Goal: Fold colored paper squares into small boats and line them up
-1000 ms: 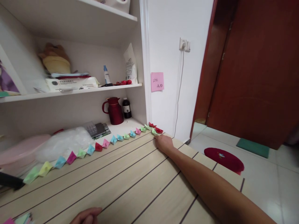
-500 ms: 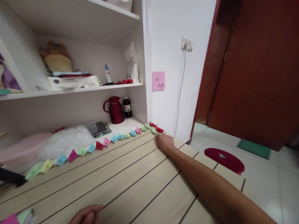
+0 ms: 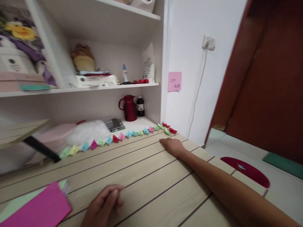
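Small folded paper boats in several colours line the back edge of the wood-striped table, among them a magenta paper boat (image 3: 93, 144) and a red paper boat (image 3: 115, 138). At the right end, pale green and red boats are bunched together, including a red boat (image 3: 172, 130). Just in front of this bunch is my right hand (image 3: 174, 147), low over the tabletop, fingers stretched out and nothing seen in them. My left hand (image 3: 104, 205) is near the front edge, fingers loosely bent and apart, holding nothing visible. Left of it lie sheets of magenta paper (image 3: 44, 205) over pale green ones.
Behind the boats, a shelf unit (image 3: 113, 90) holds a dark red jug (image 3: 130, 108), a dark bottle (image 3: 140, 106) and a clear plastic bag (image 3: 88, 132). A small raised stand (image 3: 23, 127) with a black leg (image 3: 42, 149) stands at left. A pink note (image 3: 174, 82) is on the wall.
My right hand has drawn back a little from the bunched boats, its fingers straightened. The view has shifted left, showing more of my left hand and the paper sheets.
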`<state>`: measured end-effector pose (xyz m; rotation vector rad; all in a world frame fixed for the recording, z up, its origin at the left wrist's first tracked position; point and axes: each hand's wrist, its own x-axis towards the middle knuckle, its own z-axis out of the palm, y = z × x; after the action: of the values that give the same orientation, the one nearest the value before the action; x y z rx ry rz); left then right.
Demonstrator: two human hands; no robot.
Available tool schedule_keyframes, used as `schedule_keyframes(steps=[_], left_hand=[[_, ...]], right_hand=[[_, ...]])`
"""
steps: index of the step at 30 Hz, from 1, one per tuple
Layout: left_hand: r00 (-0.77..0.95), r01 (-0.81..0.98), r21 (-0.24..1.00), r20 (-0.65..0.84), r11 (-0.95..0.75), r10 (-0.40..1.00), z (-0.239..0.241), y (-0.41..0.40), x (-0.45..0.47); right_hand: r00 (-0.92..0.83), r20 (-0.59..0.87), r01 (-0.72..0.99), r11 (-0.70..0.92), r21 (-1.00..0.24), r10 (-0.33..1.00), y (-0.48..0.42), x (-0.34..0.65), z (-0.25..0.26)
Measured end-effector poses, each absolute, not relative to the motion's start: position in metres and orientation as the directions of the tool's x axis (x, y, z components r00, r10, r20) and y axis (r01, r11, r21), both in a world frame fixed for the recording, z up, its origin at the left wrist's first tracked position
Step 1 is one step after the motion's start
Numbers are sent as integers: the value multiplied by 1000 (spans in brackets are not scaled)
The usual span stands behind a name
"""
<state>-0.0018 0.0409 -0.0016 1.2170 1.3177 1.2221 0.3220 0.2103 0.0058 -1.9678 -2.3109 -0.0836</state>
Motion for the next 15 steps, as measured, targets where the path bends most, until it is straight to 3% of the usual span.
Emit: schedule_keyframes(steps=[6, 9, 11, 15], left_hand=[[80, 93, 993, 68, -75, 994, -1, 37, 1], [112, 234, 965, 94, -118, 989, -6, 32, 1], [119, 453, 857, 214, -245, 970, -4, 26, -1], [233, 752, 468, 470, -465, 851, 17, 12, -20]], right_hand=[[-139, 94, 990, 140, -4, 986, 188, 305, -2], [-157, 86, 987, 154, 38, 984, 172, 290, -7], [-184, 81, 982, 179, 64, 980, 160, 279, -10], [-220, 67, 971, 212, 109, 973, 132, 246, -10]])
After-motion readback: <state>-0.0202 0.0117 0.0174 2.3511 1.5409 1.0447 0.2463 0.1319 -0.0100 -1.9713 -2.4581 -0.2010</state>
